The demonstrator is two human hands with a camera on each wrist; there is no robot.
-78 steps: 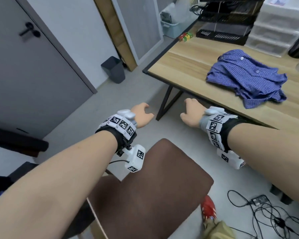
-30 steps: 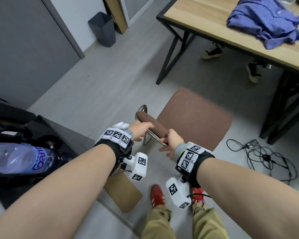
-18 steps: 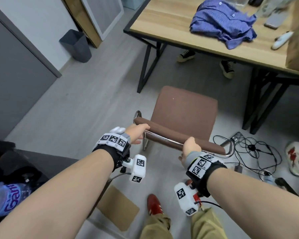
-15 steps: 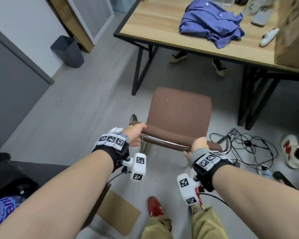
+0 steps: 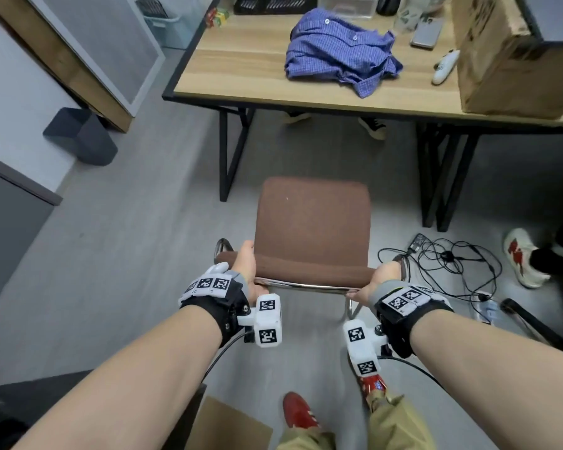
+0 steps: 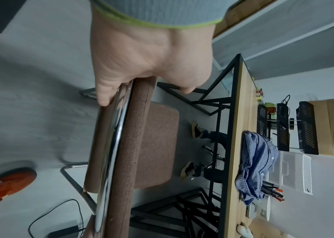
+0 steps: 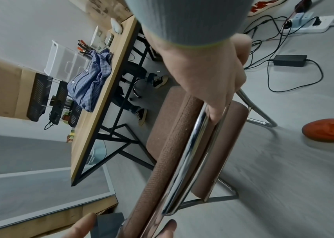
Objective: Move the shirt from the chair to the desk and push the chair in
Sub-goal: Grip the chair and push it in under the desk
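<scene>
Grip: you are holding the chair (image 5: 312, 222) by its backrest (image 5: 306, 274), left hand (image 5: 246, 267) wrapped round one end, right hand (image 5: 379, 280) round the other, so the push is running straight.
Fingers: they are curling over the padded top and the chrome tube (image 6: 109, 145) behind it, giving you steering control.
Shirt: it is lying crumpled on the counter (image 5: 241, 73), blue check (image 5: 338, 50), well clear of the near edge.
Chair: its seat is facing the gap between the black legs (image 5: 231, 151), not yet under the top.
Hazard: cables (image 5: 449, 264) are trailing just beside the right side of the frame.
</scene>
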